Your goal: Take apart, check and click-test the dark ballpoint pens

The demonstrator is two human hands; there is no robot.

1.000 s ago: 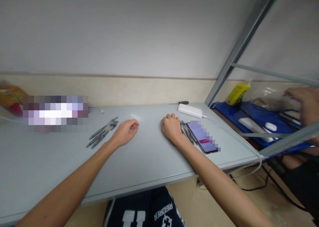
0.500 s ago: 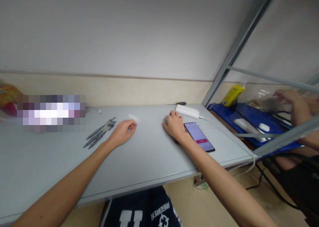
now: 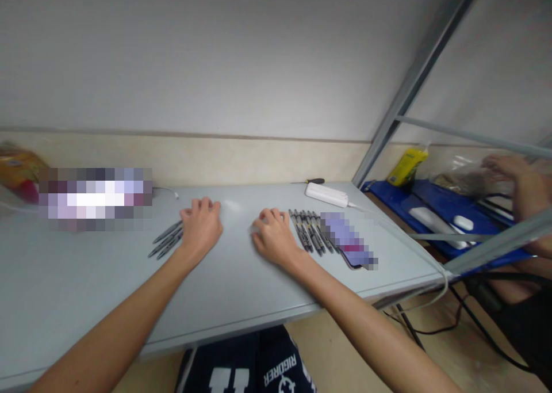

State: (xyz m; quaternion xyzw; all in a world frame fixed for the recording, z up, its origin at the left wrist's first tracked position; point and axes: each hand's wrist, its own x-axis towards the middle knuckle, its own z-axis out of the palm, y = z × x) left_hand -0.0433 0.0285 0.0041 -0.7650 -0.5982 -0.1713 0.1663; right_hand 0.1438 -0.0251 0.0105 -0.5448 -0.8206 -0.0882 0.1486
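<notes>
My left hand [image 3: 202, 226] reaches over the right ends of a few grey pens [image 3: 166, 243] on the left part of the desk. Its fingers are spread and bent, covering those pen ends; contact with them cannot be made out. Near the middle of the desk is my right hand [image 3: 273, 236], palm down, fingers apart and curved towards the surface, with nothing visible in them. Just right of it lies a row of several similar pens [image 3: 311, 231], side by side and slanted. A phone [image 3: 347, 237], its screen blurred out, lies against the right end of that row.
A white power strip [image 3: 326, 194] with a cable and a screwdriver [image 3: 315, 181] lie near the wall. At the far left stands a blurred-out bright object [image 3: 95, 199]. Past a metal frame [image 3: 401, 88], another person's arm [image 3: 524, 191] is above a blue surface [image 3: 383, 194].
My left hand has opened from a closed shape and moved left onto the pens. My right hand has shifted left, uncovering the pen row beside the phone.
</notes>
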